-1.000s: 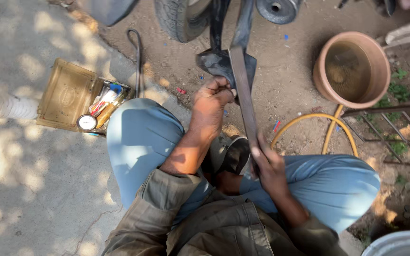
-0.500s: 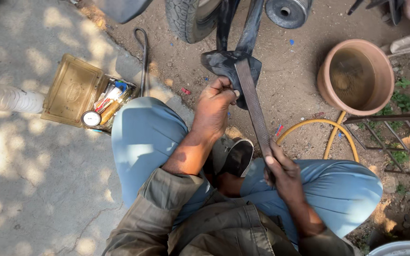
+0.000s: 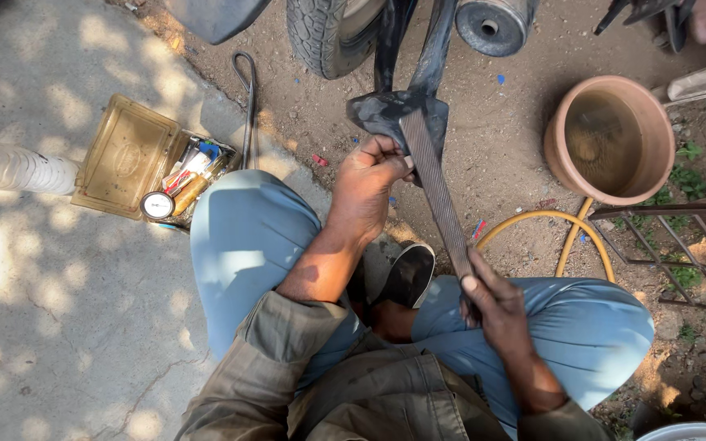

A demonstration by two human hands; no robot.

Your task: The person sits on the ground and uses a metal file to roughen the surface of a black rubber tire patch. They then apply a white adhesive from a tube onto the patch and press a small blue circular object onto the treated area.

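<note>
Steel file lies flat on the black rubber piece, just below the tyre. Head view: left hand pins the rubber, its grip closed on the edge; right hand is clamped on the file's near end. Judged step: rasping the rubber surface. File's long axis runs from the right knee up toward the tyre, tip pointing away. Next stroke calls for steady downward pressure.

An outdoor roadside repair spot, by the look of it: bare dirt ground meets cracked concrete in dappled sunlight. A vehicle tyre stands close by, an open tool box lies on the ground, with a clay pot and a yellow hose nearby.
</note>
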